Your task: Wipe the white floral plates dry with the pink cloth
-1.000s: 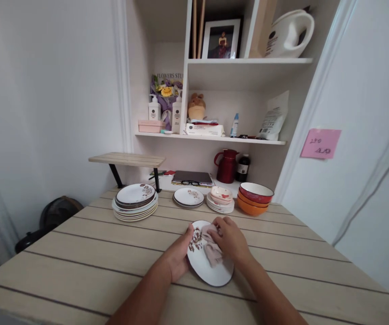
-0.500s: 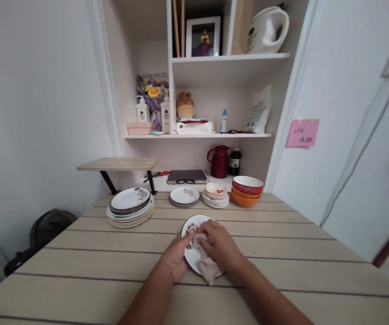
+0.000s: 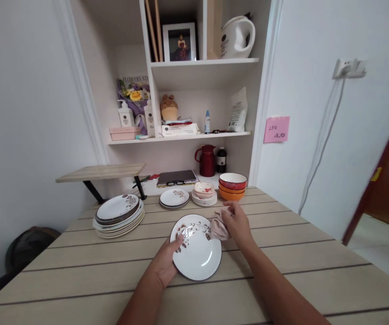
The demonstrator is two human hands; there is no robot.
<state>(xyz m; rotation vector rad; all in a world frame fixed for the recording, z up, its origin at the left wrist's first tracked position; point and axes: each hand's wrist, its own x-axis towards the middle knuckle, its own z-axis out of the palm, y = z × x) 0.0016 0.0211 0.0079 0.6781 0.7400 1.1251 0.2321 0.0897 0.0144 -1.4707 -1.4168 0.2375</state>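
Observation:
A white plate (image 3: 197, 259) with a dark rim and a brown floral pattern is in front of me, low over the table. My left hand (image 3: 167, 259) grips its left edge, thumb on top and the other fingers hidden beneath. Bunched in my right hand (image 3: 238, 224) is a pinkish-beige cloth (image 3: 219, 226), which is at the plate's upper right edge. The plate's face is uncovered, and light glints on its lower right.
On the table (image 3: 113, 266), a tall stack of plates (image 3: 118, 208) stands left, below a small raised shelf (image 3: 101, 171). Farther back are a short plate stack (image 3: 174, 197), small dishes (image 3: 203, 189) on saucers, and stacked bowls (image 3: 232, 186). A red jug (image 3: 207, 160) stands behind.
My right hand has moved the cloth from the plate's middle to its upper right edge. My left hand still holds the plate. The camera view has turned slightly right.

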